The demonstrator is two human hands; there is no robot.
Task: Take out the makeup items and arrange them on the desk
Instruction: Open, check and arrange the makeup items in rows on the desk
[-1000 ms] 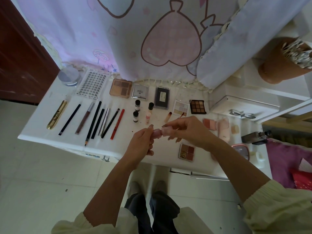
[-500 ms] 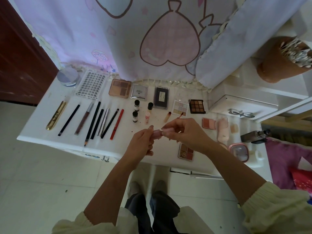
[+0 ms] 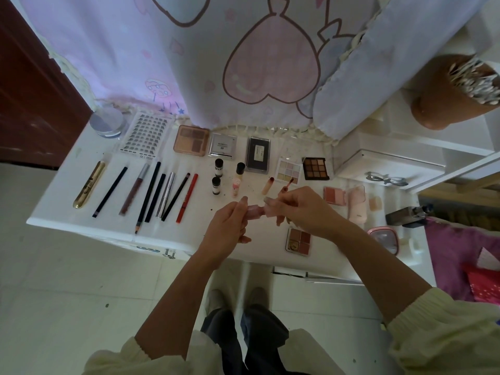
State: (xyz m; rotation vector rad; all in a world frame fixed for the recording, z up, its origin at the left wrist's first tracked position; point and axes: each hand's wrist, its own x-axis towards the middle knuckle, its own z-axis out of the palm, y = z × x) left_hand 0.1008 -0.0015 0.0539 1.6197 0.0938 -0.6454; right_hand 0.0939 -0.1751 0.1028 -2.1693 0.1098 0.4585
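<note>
While most of the makeup already sits in neat rows on the white worktop (image 3: 203, 212), the person has a little pink tube (image 3: 255, 212) held up over it, just up and left of the square four-pan palette (image 3: 298, 240) by the near edge. The left hand (image 3: 230, 231) has its grip pinched on one end and the right hand (image 3: 303, 212) pinches the other, so both are closed on the same tube. My guess is they're pressing the cap on or checking it before it goes down, but I can't tell which. The pencils (image 3: 151, 193) lie well left of that palette and the two lip tubes (image 3: 267, 185) just above it. The next move probably calls for one hand to let go and the other to lay the tube beside those lip tubes, lined up and without nudging them.
</note>
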